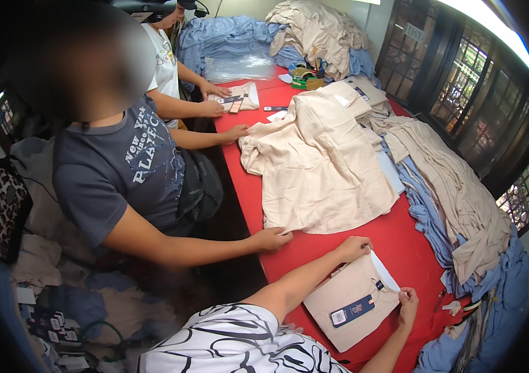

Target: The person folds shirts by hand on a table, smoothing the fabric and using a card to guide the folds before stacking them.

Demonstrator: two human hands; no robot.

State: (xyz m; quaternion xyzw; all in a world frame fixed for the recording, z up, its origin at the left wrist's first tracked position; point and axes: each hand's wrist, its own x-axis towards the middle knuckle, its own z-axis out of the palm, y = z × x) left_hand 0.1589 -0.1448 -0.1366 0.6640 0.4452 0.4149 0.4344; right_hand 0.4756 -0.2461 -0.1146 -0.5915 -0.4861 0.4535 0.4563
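Note:
A folded beige shirt [339, 295] lies in front of me on the red table, with a dark blue tag [352, 311] on its front. A white strip [384, 271] stands along its collar. My left hand [356, 248] is closed in a pinch at the strip's far left end. At the strip's other end my right hand [408, 302] pinches the collar edge between thumb and fingers. Whether each hand grips only the strip or the cloth too is hard to make out.
A co-worker's hands hold a spread beige shirt [326, 161] on the red table [239, 180]. Farther back, another person's hands rest at a folded shirt [249, 98]. Beige and blue garments [457, 186] pile along the right, beside barred windows. A tape dispenser [306, 79] stands at the back.

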